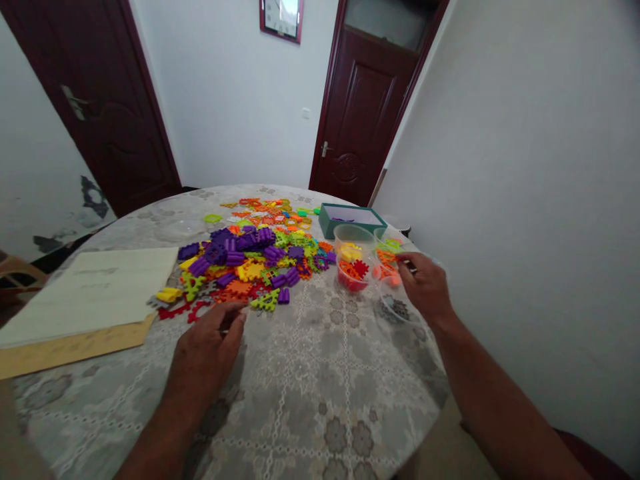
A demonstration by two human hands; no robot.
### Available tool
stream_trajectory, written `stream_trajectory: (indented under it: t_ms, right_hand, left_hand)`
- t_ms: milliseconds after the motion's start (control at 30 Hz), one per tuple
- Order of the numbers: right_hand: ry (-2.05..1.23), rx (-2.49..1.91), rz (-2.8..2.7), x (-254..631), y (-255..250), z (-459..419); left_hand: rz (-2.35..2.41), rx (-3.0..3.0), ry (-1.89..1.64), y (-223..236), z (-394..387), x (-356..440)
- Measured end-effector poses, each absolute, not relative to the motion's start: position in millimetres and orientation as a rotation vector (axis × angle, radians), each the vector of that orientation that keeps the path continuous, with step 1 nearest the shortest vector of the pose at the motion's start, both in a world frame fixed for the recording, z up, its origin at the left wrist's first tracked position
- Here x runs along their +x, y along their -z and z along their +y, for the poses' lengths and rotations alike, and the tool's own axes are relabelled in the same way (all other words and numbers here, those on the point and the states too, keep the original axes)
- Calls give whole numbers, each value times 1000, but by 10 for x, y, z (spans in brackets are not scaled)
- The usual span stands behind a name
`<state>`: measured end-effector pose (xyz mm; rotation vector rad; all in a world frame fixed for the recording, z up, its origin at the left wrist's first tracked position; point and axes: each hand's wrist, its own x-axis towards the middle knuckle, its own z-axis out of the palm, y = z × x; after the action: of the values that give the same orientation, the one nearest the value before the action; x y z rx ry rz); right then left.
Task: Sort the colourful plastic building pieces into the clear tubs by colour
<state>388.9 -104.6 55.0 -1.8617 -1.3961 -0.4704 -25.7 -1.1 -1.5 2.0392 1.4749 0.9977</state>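
My left hand [213,343] rests at the near edge of a heap of colourful plastic interlocking pieces [250,270]. Its fingers are loosely curled, with a gap between thumb and index finger and nothing visible in it. Closest to it lie red pieces and a lime-green triangular piece [266,301]. On the right, my right hand [426,285] is over the clear tubs, fingers pinched beside a tub of orange pieces [386,272]. Whatever is in that pinch is hidden. Just below it stands a clear tub with grey pieces [397,307].
Another clear tub [353,272] holds red and orange pieces, with a yellow-filled tub [354,237] behind. A green box [345,219] has purple pieces inside. Papers [95,287] lie on the left. A clear lid [183,230] and patterned tablecloth [300,400] show too.
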Motion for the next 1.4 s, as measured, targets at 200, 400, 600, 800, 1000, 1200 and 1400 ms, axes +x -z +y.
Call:
stream_trajectory:
  t_ms: [200,400,600,800,1000,1200,1400]
  right_hand:
    - [670,-2370,-1294,4438,-616,-882]
    - [591,-2118,-1463,3928,-530,-956]
    - [-10,-1754,-1928,2924,-300,-939]
    - [-267,-1625,-2266,2391,-104,-686]
    - [-128,-1660,-2245,2099,126,-306]
    - [56,-1740,-2091,1967,451,-165]
    - [26,-1818,-2053,1955,506,-108]
  left_hand:
    - [1583,2115,-993,69,89,-372]
    - [1634,2198,-1006,61,153,-455]
    - [1676,2291,-1099,82,219,-582]
    - [1825,2406,-1068,195,319,-734]
    - [1894,2429,-987,234,327,-772]
    - [1828,2421,-689,253,220,-552]
    - [1814,2405,-503,165,183,-370]
